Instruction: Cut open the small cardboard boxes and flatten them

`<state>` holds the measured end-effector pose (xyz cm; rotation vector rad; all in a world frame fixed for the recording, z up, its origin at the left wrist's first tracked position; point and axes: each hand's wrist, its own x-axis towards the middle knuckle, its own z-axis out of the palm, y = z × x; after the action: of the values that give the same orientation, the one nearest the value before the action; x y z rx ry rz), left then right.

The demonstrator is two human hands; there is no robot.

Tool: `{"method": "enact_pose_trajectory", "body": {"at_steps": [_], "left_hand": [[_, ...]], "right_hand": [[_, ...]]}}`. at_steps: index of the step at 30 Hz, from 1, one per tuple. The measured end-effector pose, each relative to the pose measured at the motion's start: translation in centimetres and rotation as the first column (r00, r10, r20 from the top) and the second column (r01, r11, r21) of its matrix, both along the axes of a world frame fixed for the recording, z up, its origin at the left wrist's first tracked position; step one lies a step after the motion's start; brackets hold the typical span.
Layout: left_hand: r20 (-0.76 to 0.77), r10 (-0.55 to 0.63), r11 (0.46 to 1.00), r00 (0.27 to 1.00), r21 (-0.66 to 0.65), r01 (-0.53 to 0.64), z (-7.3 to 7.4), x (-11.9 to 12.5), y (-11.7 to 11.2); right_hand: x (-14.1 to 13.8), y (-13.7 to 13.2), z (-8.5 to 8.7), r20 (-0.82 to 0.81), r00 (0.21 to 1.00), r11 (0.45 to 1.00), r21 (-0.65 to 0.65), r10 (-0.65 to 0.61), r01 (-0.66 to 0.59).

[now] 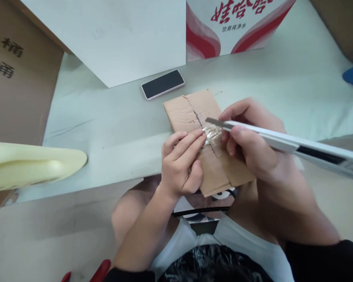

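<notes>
A small flat cardboard box sits tilted at the table's front edge, partly over my lap. A torn slit runs along its middle seam, and shiny clear tape is bunched up there. My left hand holds the box from the left, its fingertips pressed on top against the tape and its thumb bent in. In my right hand is a white utility knife, gripped near its front, with the blade out and pointing left over the box. The right fingertips hide part of the tape's right end.
Behind the box lies a dark-topped, phone-like slab on the pale table. Large white cartons stand at the back. A brown carton is at left, with a pale yellow object jutting in. Something red shows below.
</notes>
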<state>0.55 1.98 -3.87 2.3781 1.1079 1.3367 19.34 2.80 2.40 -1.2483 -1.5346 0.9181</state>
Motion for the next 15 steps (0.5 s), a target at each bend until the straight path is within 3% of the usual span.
{"method": "enact_pose_trajectory", "body": {"at_steps": [5, 15], "left_hand": [[0.069, 0.018, 0.999, 0.997, 0.035, -0.02, -1.0, 0.3, 0.2], [0.102, 0.022, 0.999, 0.995, 0.027, -0.025, -1.1, 0.6, 0.1]], "right_hand": [[-0.1, 0.3, 0.8, 0.101, 0.994, 0.999, -0.026, -0.035, 0.038], [-0.5, 0.4, 1.0, 0.281, 0.957, 0.998, 0.017, -0.065, 0.063]]}}
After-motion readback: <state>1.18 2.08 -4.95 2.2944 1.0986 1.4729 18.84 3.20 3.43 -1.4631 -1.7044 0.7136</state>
